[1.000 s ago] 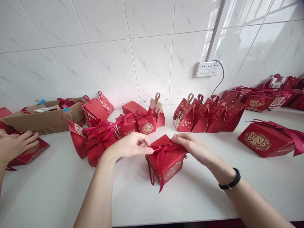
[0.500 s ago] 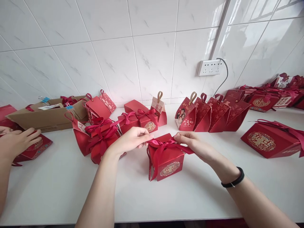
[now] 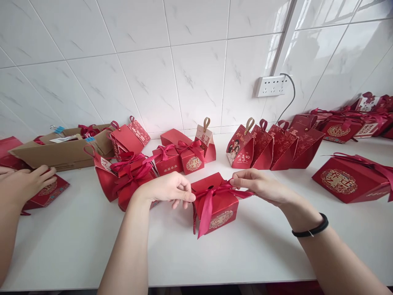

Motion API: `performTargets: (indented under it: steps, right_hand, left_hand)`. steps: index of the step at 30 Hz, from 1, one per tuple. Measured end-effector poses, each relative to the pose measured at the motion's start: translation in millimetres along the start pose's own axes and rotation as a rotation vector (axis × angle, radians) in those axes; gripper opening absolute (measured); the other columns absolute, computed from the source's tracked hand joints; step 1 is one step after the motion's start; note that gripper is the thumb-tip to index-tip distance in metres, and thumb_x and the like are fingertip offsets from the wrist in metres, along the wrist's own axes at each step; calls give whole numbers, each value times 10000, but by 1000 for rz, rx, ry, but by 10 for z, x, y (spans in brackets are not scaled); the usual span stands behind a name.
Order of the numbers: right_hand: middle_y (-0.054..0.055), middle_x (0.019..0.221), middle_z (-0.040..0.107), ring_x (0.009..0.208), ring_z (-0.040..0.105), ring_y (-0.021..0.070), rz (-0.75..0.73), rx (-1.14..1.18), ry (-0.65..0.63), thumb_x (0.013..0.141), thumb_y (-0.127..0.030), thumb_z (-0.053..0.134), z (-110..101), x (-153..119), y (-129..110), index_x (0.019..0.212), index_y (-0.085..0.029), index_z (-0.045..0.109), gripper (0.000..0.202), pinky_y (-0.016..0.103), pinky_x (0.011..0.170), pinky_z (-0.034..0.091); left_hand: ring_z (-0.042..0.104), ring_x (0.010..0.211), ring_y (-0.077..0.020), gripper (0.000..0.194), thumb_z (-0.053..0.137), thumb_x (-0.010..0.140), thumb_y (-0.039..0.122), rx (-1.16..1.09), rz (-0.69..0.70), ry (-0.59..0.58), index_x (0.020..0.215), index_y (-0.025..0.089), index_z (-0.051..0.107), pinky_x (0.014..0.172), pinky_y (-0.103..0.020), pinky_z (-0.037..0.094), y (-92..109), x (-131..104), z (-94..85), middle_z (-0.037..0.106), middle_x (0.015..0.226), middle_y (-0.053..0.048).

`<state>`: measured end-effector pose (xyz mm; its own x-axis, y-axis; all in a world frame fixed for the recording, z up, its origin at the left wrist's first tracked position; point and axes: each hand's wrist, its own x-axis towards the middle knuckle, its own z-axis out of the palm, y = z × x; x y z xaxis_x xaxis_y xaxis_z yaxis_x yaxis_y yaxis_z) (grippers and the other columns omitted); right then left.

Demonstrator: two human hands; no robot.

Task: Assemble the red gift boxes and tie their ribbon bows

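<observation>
**Ribbon (image 3: 206,211) Pinched From Both Sides**

The red box (image 3: 229,204) stood on the counter (image 3: 260,262), between the two hands. The left hand (image 3: 170,188) had its fingers closed on the ribbon's left side; the right hand (image 3: 260,186) pinched its right side, above a black wristband (image 3: 311,230). At far left, another person's hand (image 3: 32,184) rested on a patterned box (image 3: 60,187).

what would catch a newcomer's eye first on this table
Probably the red box front and centre, with the left hand and right hand pinching its glossy ribbon from either side. Next, perhaps, the row of four upright red boxes behind and to the right, near the white tiled wall, then the black wristband on the right wrist.
</observation>
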<state>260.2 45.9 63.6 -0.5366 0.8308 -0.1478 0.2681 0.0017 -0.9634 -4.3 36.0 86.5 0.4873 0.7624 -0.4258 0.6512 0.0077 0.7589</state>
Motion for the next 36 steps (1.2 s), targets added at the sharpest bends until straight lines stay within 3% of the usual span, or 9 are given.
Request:
performTargets:
  steps: [12, 16, 20, 23, 25, 28, 30, 34, 36]
  right_hand:
    - [-33, 581, 392, 559, 374, 91, 22, 100, 21, 707, -331, 620, -85, 22, 47, 508, -168, 464, 301, 266, 594, 366]
    - [-31, 545, 388, 532, 370, 98, 47, 96, 129, 663, -302, 634, -89, 45, 103, 464, -177, 427, 313, 280, 570, 366]
    - [9, 582, 482, 567, 458, 134, 76, 140, 230, 677, -326, 579, -157, 72, 157, 503, -173, 499, 245, 303, 593, 414]
    - [68, 733, 587, 723, 550, 182, 64, 134, 133, 734, -326, 464, -265, 55, 159, 638, -152, 604, 243, 327, 712, 455]
    - [79, 911, 622, 877, 569, 203, 29, 11, 6, 731, -263, 489, -312, 24, 150, 842, -162, 649, 220, 325, 797, 455]
    - [57, 1097, 589, 985, 568, 206, -27, -155, -276, 696, -184, 593, -296, -10, 140, 1171, -225, 538, 481, 319, 832, 468]
    - [51, 1066, 593, 975, 579, 207, -61, -218, -403, 676, -191, 644, -249, -2, 144, 1209, -215, 503, 551, 314, 817, 486]
    - [36, 883, 616, 864, 606, 210, -71, -381, -344, 658, -252, 679, -175, 71, 191, 1105, -177, 579, 464, 306, 747, 511]
    - [56, 976, 613, 894, 606, 226, -86, -387, -222, 659, -285, 679, -151, 113, 238, 1168, -197, 553, 532, 330, 765, 518]
  left_hand:
    - [433, 403, -51, 298, 647, 720, 409, -12, 41, -40, 614, 155, 531, 435, -199, 312, -33, 26, -17, 595, 600, 7]
    - [394, 399, -39, 299, 654, 721, 411, -34, 59, -63, 622, 150, 547, 419, -186, 292, -47, 62, 1, 550, 561, 27]
    - [471, 440, -65, 344, 654, 724, 461, -80, 116, -100, 633, 145, 552, 408, -182, 305, -121, 142, 1, 576, 577, 0]
    - [544, 477, -83, 373, 636, 736, 501, -101, 159, -137, 666, 142, 559, 379, -179, 273, -182, 188, -14, 600, 643, -20]
    - [572, 494, -88, 393, 620, 746, 520, -123, 184, -166, 679, 139, 551, 373, -179, 261, -202, 198, -22, 613, 703, -33]
    - [595, 524, -105, 453, 573, 758, 574, -176, 200, -218, 667, 132, 533, 378, -181, 267, -195, 193, -20, 633, 745, -64]
    - [595, 560, -117, 471, 560, 751, 599, -198, 197, -209, 704, 131, 560, 391, -181, 300, -170, 194, -7, 642, 770, -74]
    - [597, 776, -163, 427, 657, 692, 535, -175, 195, -83, 910, 169, 630, 484, -202, 418, -93, 224, 55, 635, 987, -68]
    - [590, 882, -186, 393, 653, 710, 498, -177, 174, 26, 951, 188, 628, 607, -236, 464, -67, 256, 96, 629, 1037, -51]
